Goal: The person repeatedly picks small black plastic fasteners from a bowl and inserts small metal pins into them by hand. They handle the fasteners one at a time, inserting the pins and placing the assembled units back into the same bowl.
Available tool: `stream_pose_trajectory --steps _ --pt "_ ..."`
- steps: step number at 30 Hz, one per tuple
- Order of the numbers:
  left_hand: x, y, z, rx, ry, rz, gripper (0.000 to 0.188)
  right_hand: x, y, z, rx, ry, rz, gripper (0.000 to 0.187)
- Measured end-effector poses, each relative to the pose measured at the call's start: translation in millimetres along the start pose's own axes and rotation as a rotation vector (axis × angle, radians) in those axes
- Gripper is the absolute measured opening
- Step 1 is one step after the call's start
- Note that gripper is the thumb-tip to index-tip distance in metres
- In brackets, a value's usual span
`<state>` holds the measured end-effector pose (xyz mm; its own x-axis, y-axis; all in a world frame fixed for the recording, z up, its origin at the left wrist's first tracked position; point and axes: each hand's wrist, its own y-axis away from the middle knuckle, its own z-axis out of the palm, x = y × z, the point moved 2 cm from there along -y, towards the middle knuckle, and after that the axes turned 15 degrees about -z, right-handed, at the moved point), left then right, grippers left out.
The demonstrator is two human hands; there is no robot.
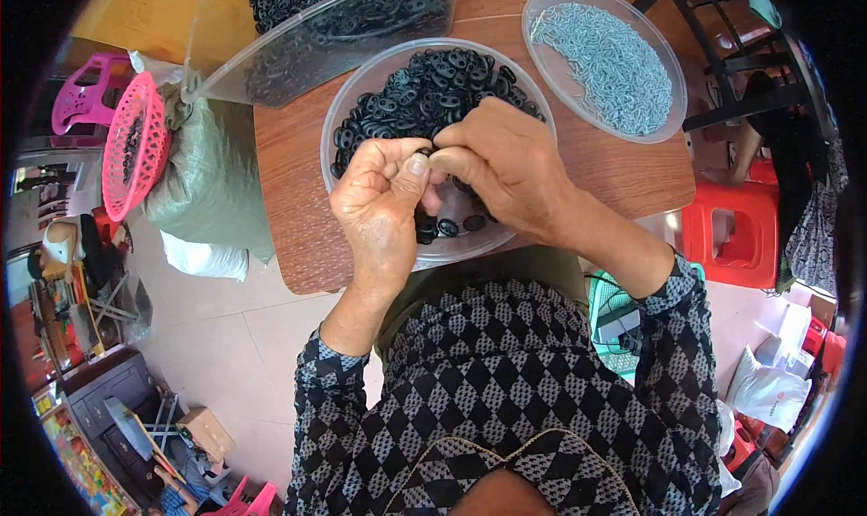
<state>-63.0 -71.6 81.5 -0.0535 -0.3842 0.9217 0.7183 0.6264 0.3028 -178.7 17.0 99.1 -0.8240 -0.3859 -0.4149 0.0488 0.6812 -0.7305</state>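
Fingertips of both hands meet over the near half of the round clear plastic bowl (336, 128), which serves as the landmark. The left hand (377, 204) curls shut, its thumb and forefinger pinching a small black ring-shaped part (422, 152) at the thumbnail; the right hand (504, 159) closes against it from the other side, fingers pressed to the same part, though whether it also holds a second small piece is hidden between the fingers. Below the bowl, nearest the camera, both forearms come up in black-and-grey diamond-patterned sleeves (506, 399). Inside the bowl lies a heap of loose black rubber rings (424, 87), thick toward its far side and thinned to a few scattered pieces along the near rim under the hands. The bowl rests on a brown wooden tabletop (289, 191). To the right of the bowl and slightly beyond it sits a second clear round dish of small silver-grey metal pins (607, 65), still well filled. Beyond the bowl to the left, a tilted clear plastic tub (298, 51) holds more black rings. Left of the bowl, off the table edge, a pink plastic mesh basket (135, 146) leans on a grey-green woven sack (212, 182). Judging by the full supplies, much of the work seems to remain; no pile of finished pieces can be made out.
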Motion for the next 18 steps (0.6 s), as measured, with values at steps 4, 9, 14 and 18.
stream_pose_trajectory --steps 4,9,14,18 --pt "0 4 -8 0.029 0.040 -0.068 0.008 2 11 -10 -0.102 -0.019 0.029 0.012" --pt "-1 9 -16 0.052 0.022 -0.043 0.009 -16 23 -1 -0.566 -0.079 -0.021 0.013" --pt "-4 13 -15 0.042 0.019 -0.040 0.009 -22 27 12 -0.700 -0.036 -0.177 0.013" --pt "-9 15 -18 0.043 0.028 -0.045 0.009 -25 24 14 -0.758 -0.090 -0.152 0.014"
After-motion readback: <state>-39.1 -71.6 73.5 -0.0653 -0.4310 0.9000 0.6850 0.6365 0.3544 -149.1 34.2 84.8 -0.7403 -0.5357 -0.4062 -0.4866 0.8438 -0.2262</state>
